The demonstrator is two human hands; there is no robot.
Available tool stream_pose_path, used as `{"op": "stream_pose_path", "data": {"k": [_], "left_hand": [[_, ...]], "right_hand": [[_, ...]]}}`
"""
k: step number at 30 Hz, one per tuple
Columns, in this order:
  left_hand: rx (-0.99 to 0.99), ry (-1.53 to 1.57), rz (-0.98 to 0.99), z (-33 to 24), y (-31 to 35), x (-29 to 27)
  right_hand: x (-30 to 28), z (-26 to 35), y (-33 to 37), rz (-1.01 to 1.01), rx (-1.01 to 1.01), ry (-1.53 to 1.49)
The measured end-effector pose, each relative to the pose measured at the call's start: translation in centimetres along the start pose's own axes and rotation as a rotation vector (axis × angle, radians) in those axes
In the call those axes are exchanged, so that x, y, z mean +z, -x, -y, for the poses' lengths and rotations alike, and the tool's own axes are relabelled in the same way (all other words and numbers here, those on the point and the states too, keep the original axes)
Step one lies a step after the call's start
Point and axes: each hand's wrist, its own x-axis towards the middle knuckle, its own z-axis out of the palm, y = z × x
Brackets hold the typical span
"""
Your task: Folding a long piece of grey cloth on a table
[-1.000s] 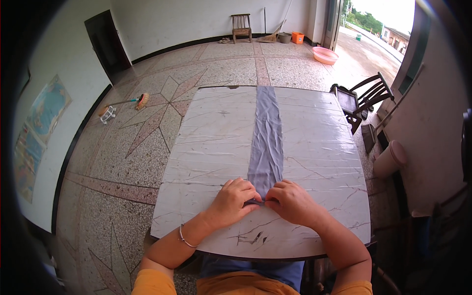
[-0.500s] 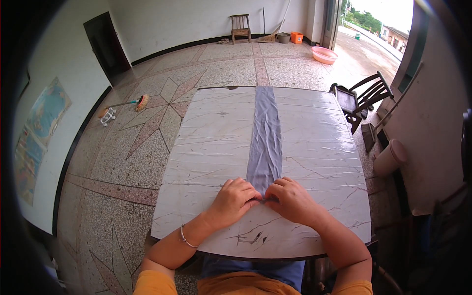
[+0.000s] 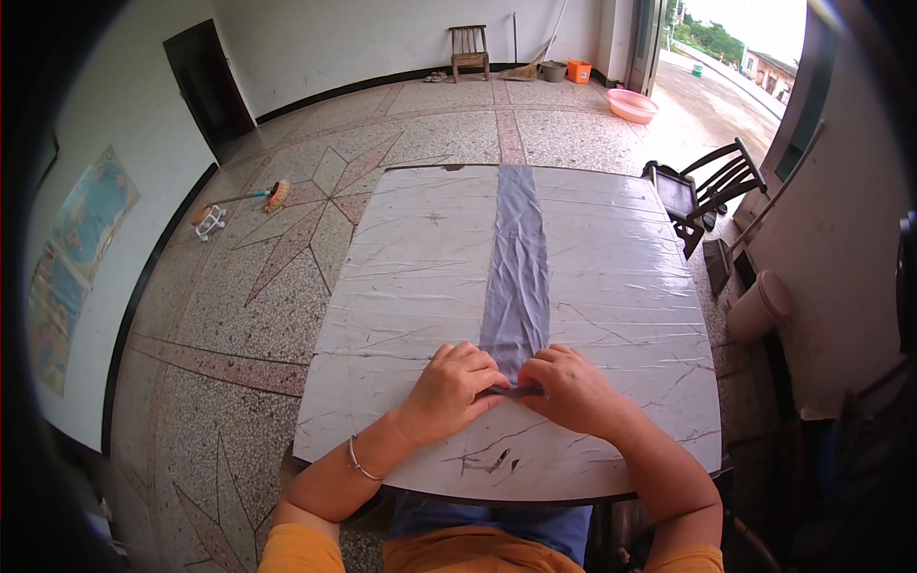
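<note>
A: Where is the cloth lying, and why that way?

B: The long grey strip of cloth [image 3: 517,267] runs straight down the middle of the worktop [image 3: 401,286], from the far edge to a spot just short of the near edge. Stretched out flat like that, its whole length stays visible and in line.

A: And the hands?

B: Both sit at the near end of the strip. The left hand [image 3: 449,389] and the right hand [image 3: 573,387] are side by side, fingers curled down and nearly touching each other, pinching the end of the cloth between them against the surface. I judge the end is being folded or rolled over there, since a small dark ridge shows between the fingertips.

A: Why so close to the body?

B: Working at the near edge keeps the forearms resting on the worktop, so the grip is steady.

A: Anything else about?

B: A dark wooden chair [image 3: 707,186] stands off the far right corner, and a brush [image 3: 272,196] lies on the patterned floor [image 3: 287,277] to the left.
</note>
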Motion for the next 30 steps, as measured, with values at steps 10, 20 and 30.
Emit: {"op": "stream_pose_path", "data": {"k": [10,20,30], "left_hand": [[-0.02,0.066,0.036,0.56,0.22,0.54],[-0.029,0.001,-0.016,0.71,0.27,0.79],[-0.049,0.015,-0.012,0.36,0.12,0.71]], "right_hand": [[-0.11,0.55,-0.11,0.024,-0.028,-0.028],[0.13,0.35,-0.2,-0.044,0.014,-0.052],[0.42,-0.25,-0.14,0.039,0.061,-0.078]]}}
